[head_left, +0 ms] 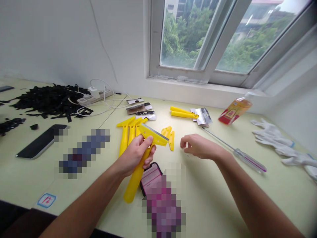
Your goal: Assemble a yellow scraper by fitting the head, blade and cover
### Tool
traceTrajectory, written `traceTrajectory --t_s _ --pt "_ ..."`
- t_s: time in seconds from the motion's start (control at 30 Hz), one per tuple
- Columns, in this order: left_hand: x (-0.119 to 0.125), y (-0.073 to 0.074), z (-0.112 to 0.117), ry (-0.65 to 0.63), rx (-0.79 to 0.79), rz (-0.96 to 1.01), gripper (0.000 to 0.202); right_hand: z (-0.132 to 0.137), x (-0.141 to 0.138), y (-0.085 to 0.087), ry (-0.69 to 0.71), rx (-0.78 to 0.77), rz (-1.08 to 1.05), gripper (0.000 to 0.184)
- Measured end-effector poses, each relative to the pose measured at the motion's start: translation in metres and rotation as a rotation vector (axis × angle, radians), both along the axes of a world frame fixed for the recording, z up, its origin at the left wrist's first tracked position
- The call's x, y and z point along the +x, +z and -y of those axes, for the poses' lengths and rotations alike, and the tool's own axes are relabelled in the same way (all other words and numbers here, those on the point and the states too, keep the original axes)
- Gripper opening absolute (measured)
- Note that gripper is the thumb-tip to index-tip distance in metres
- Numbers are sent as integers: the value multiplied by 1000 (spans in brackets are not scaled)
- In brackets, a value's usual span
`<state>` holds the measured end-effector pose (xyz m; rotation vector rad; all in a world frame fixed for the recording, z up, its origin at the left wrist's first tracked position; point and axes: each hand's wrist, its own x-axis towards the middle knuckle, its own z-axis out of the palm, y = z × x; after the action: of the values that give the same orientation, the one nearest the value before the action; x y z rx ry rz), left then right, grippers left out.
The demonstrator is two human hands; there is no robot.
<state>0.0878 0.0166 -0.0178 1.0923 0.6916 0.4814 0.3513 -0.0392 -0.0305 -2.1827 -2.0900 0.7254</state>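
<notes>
My left hand (135, 153) is wrapped round the handle of a yellow scraper (135, 183), its wide head with a metal blade tilted up to the right. Over the table to the right, my right hand (199, 145) has its fingers curled in towards the thumb; whether anything small is between them is hidden. A tiny shiny piece (187, 155), perhaps a screw, lies just below it. Two or so loose yellow plates (172, 140) rest between the hands. Behind my left hand lie several more yellow scrapers (124, 138), side by side.
A screwdriver (247, 160) and white gloves (274, 140) lie at right, with a tilted bottle (234, 110) behind. Yellow handles (184, 114) and blade packets (146, 115) sit further back. Phones (152, 178) (41, 142), a power strip (94, 96) and black strips (49, 99) are also there.
</notes>
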Motion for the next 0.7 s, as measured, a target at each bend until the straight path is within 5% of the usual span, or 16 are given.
traceTrajectory --t_s 0.43,0.6,0.7 --pt "-1 -8 -6 -54 -14 43 37 3 -10 -17 71 -7 115 27" --pt "0 -5 0 -85 -35 45 38 11 -18 0 24 86 -6 22" --pt "3 -6 6 -157 -65 42 36 18 -21 16 -17 139 -133 34"
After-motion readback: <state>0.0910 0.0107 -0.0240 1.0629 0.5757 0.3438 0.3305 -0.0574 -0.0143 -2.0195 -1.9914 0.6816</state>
